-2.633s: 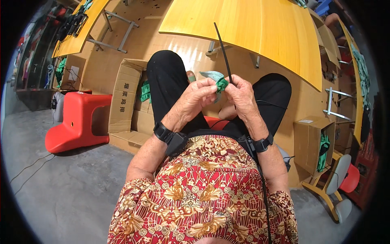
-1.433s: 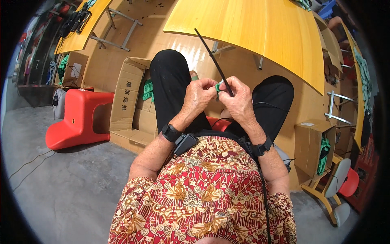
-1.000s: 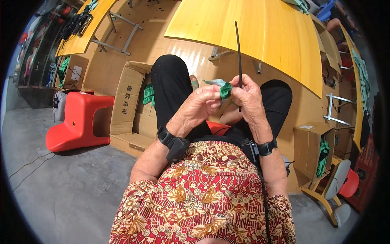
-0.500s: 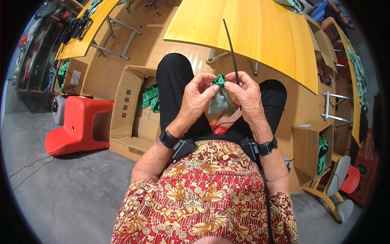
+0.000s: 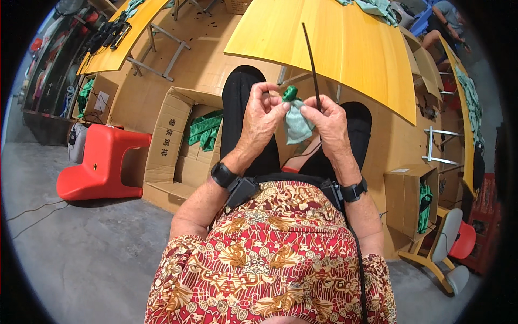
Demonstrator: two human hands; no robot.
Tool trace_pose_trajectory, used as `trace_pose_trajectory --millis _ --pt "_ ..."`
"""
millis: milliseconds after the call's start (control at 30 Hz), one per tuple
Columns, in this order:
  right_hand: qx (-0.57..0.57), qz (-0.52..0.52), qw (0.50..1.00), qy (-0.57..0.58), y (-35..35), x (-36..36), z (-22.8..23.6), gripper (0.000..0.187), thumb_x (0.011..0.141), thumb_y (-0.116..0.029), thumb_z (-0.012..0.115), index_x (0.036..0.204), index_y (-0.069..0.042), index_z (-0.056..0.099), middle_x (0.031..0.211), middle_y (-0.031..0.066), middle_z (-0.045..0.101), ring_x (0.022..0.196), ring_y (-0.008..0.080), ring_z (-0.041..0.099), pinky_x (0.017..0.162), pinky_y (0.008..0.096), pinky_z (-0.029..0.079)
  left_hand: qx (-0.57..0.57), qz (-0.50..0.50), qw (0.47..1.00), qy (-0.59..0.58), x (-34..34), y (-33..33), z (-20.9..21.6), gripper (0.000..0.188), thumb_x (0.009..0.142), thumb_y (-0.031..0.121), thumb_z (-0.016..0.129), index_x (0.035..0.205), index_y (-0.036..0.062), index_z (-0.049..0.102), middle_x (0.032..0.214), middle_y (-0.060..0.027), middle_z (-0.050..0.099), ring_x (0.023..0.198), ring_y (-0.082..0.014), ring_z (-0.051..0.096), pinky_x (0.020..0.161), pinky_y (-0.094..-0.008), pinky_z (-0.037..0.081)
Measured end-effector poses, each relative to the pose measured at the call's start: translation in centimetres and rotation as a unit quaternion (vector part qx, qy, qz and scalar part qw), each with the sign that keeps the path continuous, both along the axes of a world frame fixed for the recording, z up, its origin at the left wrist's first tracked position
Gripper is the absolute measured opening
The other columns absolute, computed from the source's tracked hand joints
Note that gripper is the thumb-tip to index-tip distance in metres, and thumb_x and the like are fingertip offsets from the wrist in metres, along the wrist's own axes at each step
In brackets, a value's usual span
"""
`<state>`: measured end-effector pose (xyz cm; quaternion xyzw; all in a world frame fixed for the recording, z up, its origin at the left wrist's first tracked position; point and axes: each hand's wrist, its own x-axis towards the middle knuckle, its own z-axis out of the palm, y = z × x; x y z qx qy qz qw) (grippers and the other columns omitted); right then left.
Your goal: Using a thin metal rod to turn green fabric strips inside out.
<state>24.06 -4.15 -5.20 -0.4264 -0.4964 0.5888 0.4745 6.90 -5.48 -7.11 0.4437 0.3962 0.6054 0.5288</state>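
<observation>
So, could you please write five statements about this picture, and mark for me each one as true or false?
1. The right hand holds a thin black rod. True.
2. The small cloth piece is all one colour. False: the small cloth piece is pale green with a darker green end.
3. The open box beside the left leg holds green cloth. True.
4. The large red chair stands right of that box. False: the large red chair stands left of it.
5. The left hand holds scissors. False: the left hand is at the cloth piece.
</observation>
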Motion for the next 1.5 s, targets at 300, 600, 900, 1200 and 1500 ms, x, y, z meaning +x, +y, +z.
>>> trace_pose_trajectory --millis 300,600,900,1200,1500 --pt "0.046 0.022 0.998 -0.043 -2.2 -1.2 1.4 0.011 0.088 -0.009 0.066 0.094 0.0 0.069 0.078 -0.0042 0.063 0.073 0.0033 0.055 0.066 0.0199 0.046 0.025 -0.02 0.998 0.049 -0.6 -0.6 -0.4 0.024 0.09 0.004 0.064 0.112 0.0041 0.054 0.098 -0.0025 0.063 0.087 -0.0088 0.061 0.08 -0.0236 0.05" --pt "0.079 -0.029 0.992 -0.095 -0.9 -1.3 -0.6 0.02 0.081 -0.011 0.076 0.096 0.0 0.067 0.08 -0.0036 0.061 0.071 0.0019 0.052 0.064 0.0183 0.046 -0.025 -0.022 0.995 -0.091 -0.3 -0.7 0.1 0.016 0.091 0.005 0.065 0.101 0.0067 0.052 0.085 0.0009 0.062 0.076 -0.004 0.057 0.067 -0.0183 0.047" --pt "0.065 -0.008 0.994 -0.082 -0.1 -0.4 -1.3 0.016 0.077 -0.009 0.075 0.085 -0.002 0.062 0.071 -0.0062 0.052 0.067 0.0017 0.047 0.059 0.0194 0.041 -0.047 -0.038 0.998 -0.033 0.5 -0.6 0.1 0.011 0.091 0.003 0.065 0.101 0.0051 0.059 0.083 0.0017 0.063 0.074 -0.0021 0.057 0.064 -0.0179 0.047" --pt "0.137 -0.103 0.983 -0.069 -1.7 -1.3 0.0 0.012 0.084 -0.01 0.07 0.086 -0.002 0.061 0.074 -0.0058 0.055 0.065 0.001 0.045 0.058 0.0185 0.04 0.053 -0.011 0.989 0.136 0.6 0.0 1.0 0.017 0.088 0.004 0.068 0.105 0.0021 0.064 0.087 0.002 0.064 0.07 -0.001 0.056 0.061 -0.0176 0.048" --pt "0.004 -0.009 0.994 0.108 -1.5 0.8 0.4 0.009 0.09 -0.007 0.067 0.094 0.001 0.068 0.08 -0.0011 0.064 0.066 0.003 0.053 0.059 0.0179 0.044 -0.052 -0.078 0.994 -0.06 1.3 0.4 0.9 0.022 0.086 0.007 0.072 0.105 0.0018 0.063 0.097 -0.0012 0.066 0.085 -0.006 0.061 0.074 -0.0217 0.052"
